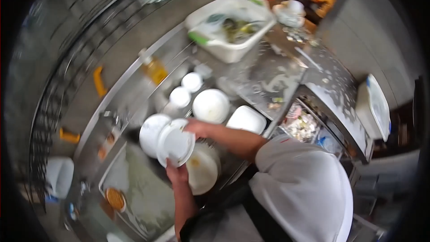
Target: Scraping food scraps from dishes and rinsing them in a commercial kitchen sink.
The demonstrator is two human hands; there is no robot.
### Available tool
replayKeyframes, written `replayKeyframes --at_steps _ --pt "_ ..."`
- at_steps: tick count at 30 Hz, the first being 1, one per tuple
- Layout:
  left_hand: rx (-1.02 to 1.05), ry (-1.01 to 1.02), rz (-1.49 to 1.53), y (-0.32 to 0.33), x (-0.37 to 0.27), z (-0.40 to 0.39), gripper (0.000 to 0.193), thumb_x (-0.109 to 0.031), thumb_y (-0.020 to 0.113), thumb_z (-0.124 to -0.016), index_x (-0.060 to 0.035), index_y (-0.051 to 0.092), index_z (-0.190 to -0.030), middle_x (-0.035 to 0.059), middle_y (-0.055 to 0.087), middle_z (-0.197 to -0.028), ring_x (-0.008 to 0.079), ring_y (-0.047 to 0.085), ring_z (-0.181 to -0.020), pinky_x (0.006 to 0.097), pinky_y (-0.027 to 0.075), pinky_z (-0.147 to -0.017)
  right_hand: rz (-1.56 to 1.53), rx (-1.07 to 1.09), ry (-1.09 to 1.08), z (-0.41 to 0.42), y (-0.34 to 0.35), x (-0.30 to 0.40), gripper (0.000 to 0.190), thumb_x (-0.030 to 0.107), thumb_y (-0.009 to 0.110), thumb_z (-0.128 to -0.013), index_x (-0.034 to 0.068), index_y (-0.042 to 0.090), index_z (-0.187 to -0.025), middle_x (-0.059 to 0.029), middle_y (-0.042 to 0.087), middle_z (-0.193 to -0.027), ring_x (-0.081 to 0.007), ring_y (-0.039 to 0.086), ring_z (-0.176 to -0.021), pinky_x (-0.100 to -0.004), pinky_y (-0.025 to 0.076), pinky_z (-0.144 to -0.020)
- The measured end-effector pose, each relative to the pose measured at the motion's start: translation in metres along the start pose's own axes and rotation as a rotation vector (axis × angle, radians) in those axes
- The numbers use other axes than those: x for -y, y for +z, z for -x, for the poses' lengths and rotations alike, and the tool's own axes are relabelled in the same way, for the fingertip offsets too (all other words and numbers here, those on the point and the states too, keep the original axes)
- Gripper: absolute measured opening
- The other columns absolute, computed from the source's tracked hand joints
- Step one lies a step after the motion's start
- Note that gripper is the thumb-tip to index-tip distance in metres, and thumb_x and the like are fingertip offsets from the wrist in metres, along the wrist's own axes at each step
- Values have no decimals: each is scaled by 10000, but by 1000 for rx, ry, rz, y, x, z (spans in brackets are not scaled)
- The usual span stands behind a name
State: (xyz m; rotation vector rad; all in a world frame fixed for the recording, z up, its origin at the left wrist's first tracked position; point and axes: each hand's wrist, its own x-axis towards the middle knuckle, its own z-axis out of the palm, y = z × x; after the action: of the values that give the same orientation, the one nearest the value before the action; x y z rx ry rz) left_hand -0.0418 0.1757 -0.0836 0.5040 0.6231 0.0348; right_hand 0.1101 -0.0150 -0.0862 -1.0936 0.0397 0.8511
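Both my hands hold a white plate [176, 141] by its rim. My left hand [177, 173] grips the lower edge, and my right hand [198, 128] has the upper right edge. Small specks lie on the plate. It overlaps another white round dish [151, 134] just to its left. Beyond it stand a large white bowl or plate [211, 106] and two small white round dishes [180, 97]. A white rectangular dish [247, 120] lies near my right forearm. A large pale round container with a yellowish stain [203, 171] is below my right hand.
A white tub with green handles [231, 52] holds dishes at the far side. A yellow liquid bottle [155, 69] stands by the rear ledge. Cloudy water fills a basin [147, 188] at lower left. A bin of scraps [300, 124] is at right, beside the metal counter's edge.
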Motion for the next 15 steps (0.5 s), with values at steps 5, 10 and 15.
replayKeyframes --at_steps 5,10,15 --pt "-316 -357 -312 108 75 -21 463 -321 495 -1036 -38 484 -1403 174 576 -1339 390 587 -1215 515 486 -1080 676 -1013 -726 -45 -125 -54 659 135 576 -931 27 334 -1535 -277 699 -1087 -416 710 -955 -507 567 -816" --pt "-116 -303 -377 36 18 -110 549 -395 558 -1017 -119 419 -1471 161 508 -1410 387 576 -1183 559 483 -1053 1091 -95 38 -15 -37 22 397 254 657 -929 69 649 -1280 -214 730 -1062 -402 716 -943 -481 566 -848" --pt "83 1 -171 74 -152 -211 175 -210 538 -947 -116 523 -801 42 507 -687 195 572 -671 323 543 -645 736 -380 -693 166 -149 124 285 248 704 -910 89 729 -1144 -150 743 -1017 -295 732 -921 -420 578 -813"
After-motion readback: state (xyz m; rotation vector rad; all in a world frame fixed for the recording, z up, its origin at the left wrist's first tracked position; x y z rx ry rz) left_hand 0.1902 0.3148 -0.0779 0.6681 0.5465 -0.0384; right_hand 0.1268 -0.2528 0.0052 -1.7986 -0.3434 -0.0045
